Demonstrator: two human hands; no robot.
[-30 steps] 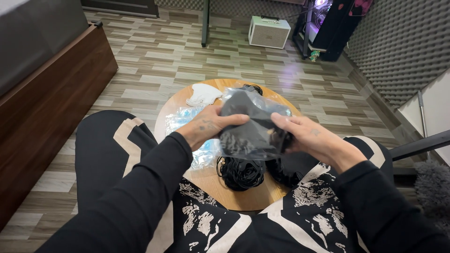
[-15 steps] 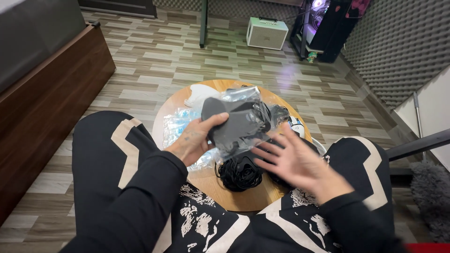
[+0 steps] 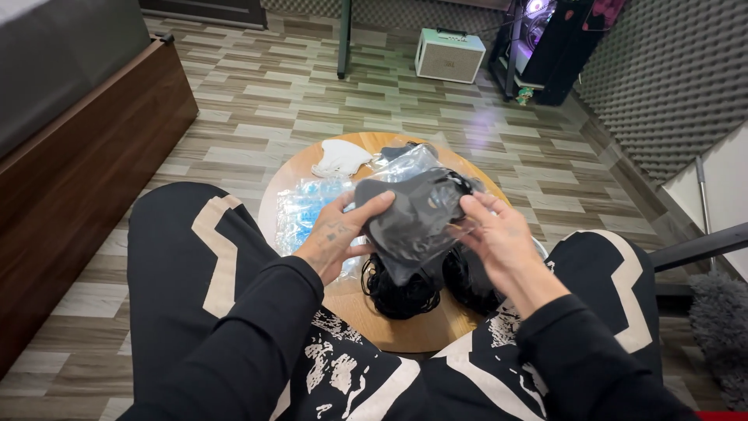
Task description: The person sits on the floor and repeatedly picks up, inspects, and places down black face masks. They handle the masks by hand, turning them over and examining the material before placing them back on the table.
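Left hand: our left hand [image 3: 336, 238] pinches the near-left edge of the clear bag with the black item inside [image 3: 413, 214], thumb on top and fingers underneath; it holds that side much as it did a moment ago.
Right hand: our right hand [image 3: 499, 238] is back on the bag, its fingertips closed on the right edge. Half a second ago it was spread open and clear of the bag, below and to the right.
Bag: held up between both hands, above the round wooden table [image 3: 405, 327], tilted towards us. We see more of its dark front than we did before.
What the change means: the regrip puts the bag under two-handed control again, so we judge the handling of this bag is mid-way, not finished.
Below the bag: two coiled black bundles [image 3: 401, 292] lie on the table, partly hidden by our hands.
Left of the bag: a heap of clear, bluish plastic wrappers [image 3: 305, 212] lies on the table just beside our left hand.
Far edge: a white moulded piece [image 3: 340, 158] rests on the table, well apart from both hands.
Beyond: a small white box [image 3: 449, 54] stands on the floor.
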